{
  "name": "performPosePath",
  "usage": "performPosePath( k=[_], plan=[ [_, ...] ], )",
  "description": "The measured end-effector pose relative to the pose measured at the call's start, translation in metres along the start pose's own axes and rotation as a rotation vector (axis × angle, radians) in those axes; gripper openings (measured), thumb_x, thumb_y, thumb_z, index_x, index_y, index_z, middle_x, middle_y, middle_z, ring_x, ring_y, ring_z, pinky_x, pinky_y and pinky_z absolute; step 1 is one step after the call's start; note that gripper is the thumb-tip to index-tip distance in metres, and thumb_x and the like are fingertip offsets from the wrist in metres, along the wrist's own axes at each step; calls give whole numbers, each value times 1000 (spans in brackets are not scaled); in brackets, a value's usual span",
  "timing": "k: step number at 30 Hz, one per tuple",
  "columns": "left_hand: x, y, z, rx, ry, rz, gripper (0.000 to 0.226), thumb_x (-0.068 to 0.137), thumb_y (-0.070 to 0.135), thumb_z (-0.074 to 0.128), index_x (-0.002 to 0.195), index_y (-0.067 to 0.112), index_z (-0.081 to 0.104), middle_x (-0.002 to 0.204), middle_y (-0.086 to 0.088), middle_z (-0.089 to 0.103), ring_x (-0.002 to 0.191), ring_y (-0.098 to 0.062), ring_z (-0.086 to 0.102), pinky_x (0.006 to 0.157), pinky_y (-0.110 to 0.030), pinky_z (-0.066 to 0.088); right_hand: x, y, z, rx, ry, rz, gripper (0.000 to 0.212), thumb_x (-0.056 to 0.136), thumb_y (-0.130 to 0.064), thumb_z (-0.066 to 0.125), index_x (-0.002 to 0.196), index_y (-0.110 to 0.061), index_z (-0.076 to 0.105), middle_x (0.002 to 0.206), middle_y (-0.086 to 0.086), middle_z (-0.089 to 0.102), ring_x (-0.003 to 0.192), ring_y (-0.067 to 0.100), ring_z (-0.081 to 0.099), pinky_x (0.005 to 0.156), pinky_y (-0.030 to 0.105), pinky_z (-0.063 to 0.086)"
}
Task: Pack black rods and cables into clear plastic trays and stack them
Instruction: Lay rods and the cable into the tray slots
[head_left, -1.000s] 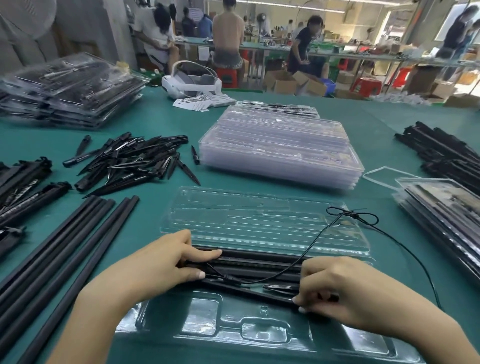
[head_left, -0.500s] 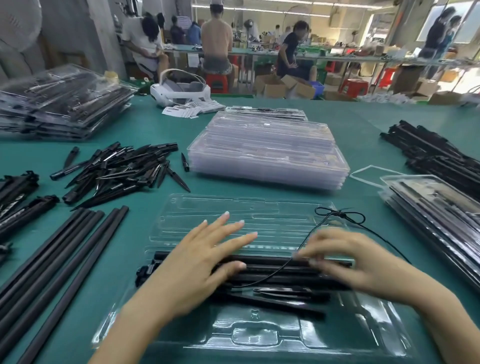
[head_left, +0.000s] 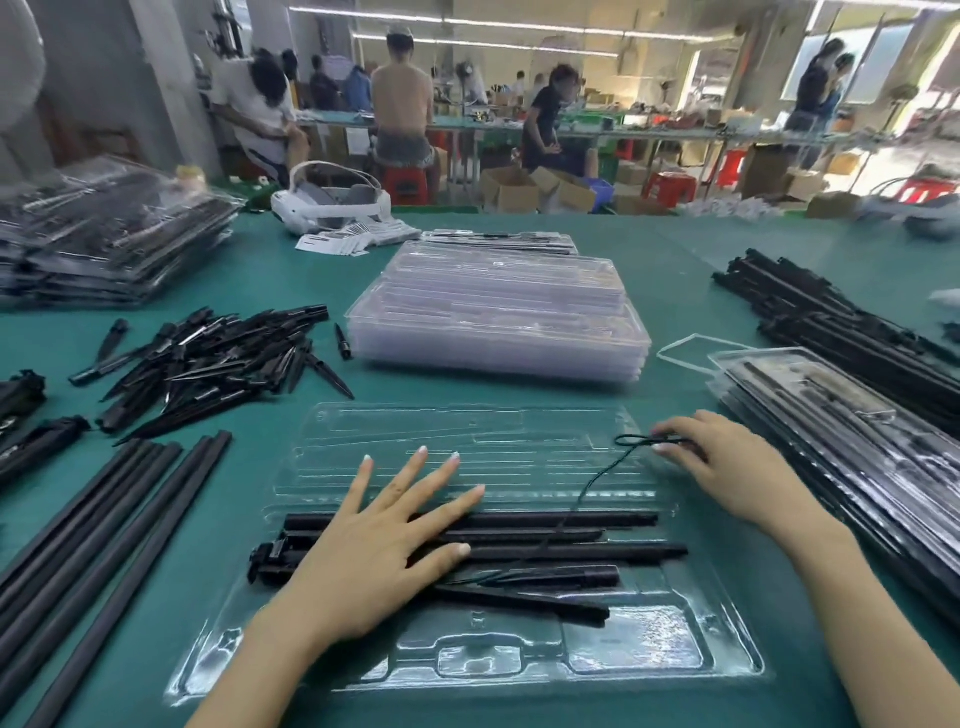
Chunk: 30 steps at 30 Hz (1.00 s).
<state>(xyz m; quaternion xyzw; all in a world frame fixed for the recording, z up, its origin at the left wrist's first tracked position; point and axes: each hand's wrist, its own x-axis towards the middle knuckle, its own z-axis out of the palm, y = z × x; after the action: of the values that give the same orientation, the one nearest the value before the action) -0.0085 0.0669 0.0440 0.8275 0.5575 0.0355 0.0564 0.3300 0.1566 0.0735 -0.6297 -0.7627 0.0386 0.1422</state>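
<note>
- Far left, finished packs (head_left: 104, 234) sit stacked; loose rods (head_left: 93, 530) wait unpacked.
- The left hand (head_left: 374, 551) lies flat, fingers spread, pressing black rods (head_left: 545, 535) into the open clear tray (head_left: 649, 670).
- The right hand (head_left: 727, 467) pinches the cable (head_left: 602, 473) loop, not yet tucked in.
- The lid looks unclosed; empty trays (head_left: 498, 322) remain behind.

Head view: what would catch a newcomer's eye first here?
The open clear tray at the near edge, with black rods laid across it. The left hand lies flat on the rods while the right hand pinches the cable loop over the lid. Behind sits a stack of empty trays.
</note>
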Motion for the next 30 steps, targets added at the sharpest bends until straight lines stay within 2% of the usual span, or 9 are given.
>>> performPosePath(
  k=[7, 10, 12, 14, 19, 21, 24, 27, 30],
  plan=[
    [-2, -1, -3, -69, 15, 31, 52, 84, 71, 4, 131, 69, -16, 144, 35, -32, 133, 6, -35, 111, -45, -26, -30, 12, -28, -35, 6, -17, 43, 90, -32, 61, 132, -26, 55, 124, 2, 51, 115, 20, 49, 100, 33, 39],
    [-2, 1, -4, -111, 44, 70, 51, 86, 68, 6, 133, 69, -11, 146, 37, -27, 135, 7, -31, 110, -47, -27, -74, 26, -36, -70, 185, 75, 51, 83, -57, 46, 122, -28, 59, 97, -10, 55, 87, 18, 59, 74, 35, 50],
    [-1, 4, -4, -108, 37, 90, 50, 85, 67, 4, 133, 69, -11, 146, 37, -27, 135, 8, -31, 110, -47, -28, -100, 38, -35, -261, 3, 180, 67, 75, -75, 27, 129, -37, 38, 79, -16, 47, 75, 12, 60, 68, 31, 52],
    [0, 6, -3, -111, 40, 100, 50, 85, 66, 2, 133, 68, -12, 146, 37, -27, 134, 8, -32, 110, -47, -27, -117, 45, -31, -307, -153, 211, 64, 78, -78, 30, 133, -46, 17, 73, -13, 50, 75, 5, 59, 71, 25, 51],
    [-5, 14, -16, -295, 97, 121, 52, 91, 58, 21, 141, 58, 4, 151, 35, -9, 138, 10, -20, 117, -40, -17, -125, 35, -36, 150, -292, 88, 47, 89, -11, 61, 116, -43, 39, 44, -1, 44, 40, 8, 41, 47, 17, 34],
    [-8, 32, -26, -438, 240, 184, 48, 95, 49, 36, 141, 48, 28, 151, 25, 21, 143, 4, 8, 120, -30, 5, -123, 21, -47, 513, -393, 151, 42, 92, -5, 55, 106, -43, 48, 48, 2, 51, 34, 9, 37, 36, 17, 31],
    [-10, 83, -34, -812, 343, 250, 23, 92, 34, 56, 115, 32, 62, 110, 12, 61, 106, -4, 57, 90, -16, 42, -111, -5, -55, 1036, -370, 272, 22, 94, -6, 50, 102, -24, 59, 55, 8, 53, 28, 9, 31, 30, 8, 23],
    [-12, 143, -33, -1397, -117, 130, 25, 84, 42, 61, 103, 27, 57, 88, 2, 67, 78, -5, 63, 66, -19, 49, -98, -36, -51, 1328, -192, 404, 19, 95, 1, 43, 94, -10, 59, 52, 5, 51, 29, 4, 30, 29, 6, 21],
    [-19, 176, -18, -1512, -442, 45, 47, 76, 46, 67, 109, 25, 42, 79, 5, 63, 67, -7, 59, 61, -17, 45, -88, -62, -38, 1392, -126, 418, 22, 94, 3, 42, 94, -11, 59, 53, 1, 54, 34, 3, 38, 30, 9, 27]
  ],
)
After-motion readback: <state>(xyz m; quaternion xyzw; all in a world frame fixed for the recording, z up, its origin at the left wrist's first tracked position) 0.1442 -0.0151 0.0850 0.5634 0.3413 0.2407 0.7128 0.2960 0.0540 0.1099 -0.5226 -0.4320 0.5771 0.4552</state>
